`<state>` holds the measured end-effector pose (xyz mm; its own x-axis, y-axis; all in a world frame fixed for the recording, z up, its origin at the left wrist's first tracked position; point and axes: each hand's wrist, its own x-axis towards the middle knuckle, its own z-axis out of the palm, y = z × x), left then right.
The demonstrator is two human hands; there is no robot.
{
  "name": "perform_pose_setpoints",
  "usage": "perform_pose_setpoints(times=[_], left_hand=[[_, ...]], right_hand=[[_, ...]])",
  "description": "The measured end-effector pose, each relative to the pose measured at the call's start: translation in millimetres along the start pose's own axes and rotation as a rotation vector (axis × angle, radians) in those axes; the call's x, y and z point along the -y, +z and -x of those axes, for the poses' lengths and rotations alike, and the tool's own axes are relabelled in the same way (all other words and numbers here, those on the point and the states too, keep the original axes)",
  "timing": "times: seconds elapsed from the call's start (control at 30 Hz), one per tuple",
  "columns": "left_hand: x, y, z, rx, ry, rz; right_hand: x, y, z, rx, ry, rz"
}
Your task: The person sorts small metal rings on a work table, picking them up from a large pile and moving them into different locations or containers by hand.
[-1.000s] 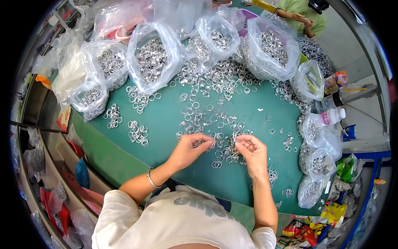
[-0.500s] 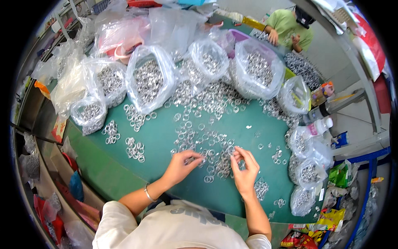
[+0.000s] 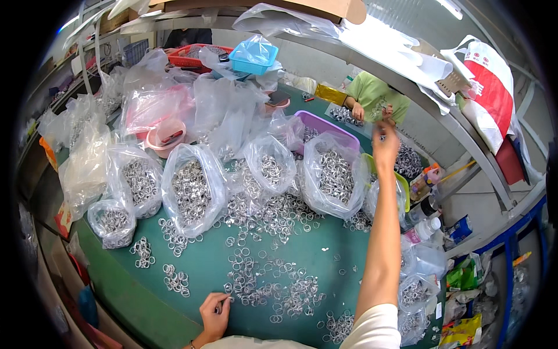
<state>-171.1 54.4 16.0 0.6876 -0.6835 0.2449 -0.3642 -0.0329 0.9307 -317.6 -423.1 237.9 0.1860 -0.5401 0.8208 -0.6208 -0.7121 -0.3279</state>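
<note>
My left hand (image 3: 214, 316) is low over the green tabletop, fingers curled together beside a loose heap of small silvery rings (image 3: 247, 285). A pale speck shows at its fingertips, too small to name. My right arm is stretched far out across the table. At its end my right hand (image 3: 385, 145) hangs above the far right side, near a co-worker in green; its fingers are smeared by motion and what they hold, if anything, is unclear. More rings (image 3: 299, 294) lie spread between my arms. A small ring cluster (image 3: 176, 280) sits left of the heap.
Clear plastic bags full of rings (image 3: 195, 195) line the table's far side. Behind them are a purple basin (image 3: 331, 129), a blue basket (image 3: 254, 58) and a red basket (image 3: 195, 57). Bottles (image 3: 423, 230) stand at right, beneath a metal shelf frame (image 3: 488, 174).
My right hand has left the ring heap and swung far forward to the right. My left hand remains near the rings, fingers closed. The view has tilted up, showing more of the far side.
</note>
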Motion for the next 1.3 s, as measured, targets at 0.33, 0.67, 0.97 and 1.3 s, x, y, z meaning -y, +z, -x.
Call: perform_pose_setpoints(times=[0.33, 0.67, 0.97, 1.3], left_hand=[[0, -12, 1, 0.042, -0.024, 0.006], [-3, -9, -2, 0.103, -0.002, 0.118], [-46, 6, -1, 0.423, -0.389, 0.572], [-30, -25, -13, 0.283, -0.130, 0.050]], right_hand=[[42, -46, 71, 0.241, 0.225, -0.425], [174, -125, 253, 0.858, 0.214, -0.399], [221, -138, 325, 0.915, 0.447, -0.695], [194, -150, 375, 0.729, 0.261, -0.283]])
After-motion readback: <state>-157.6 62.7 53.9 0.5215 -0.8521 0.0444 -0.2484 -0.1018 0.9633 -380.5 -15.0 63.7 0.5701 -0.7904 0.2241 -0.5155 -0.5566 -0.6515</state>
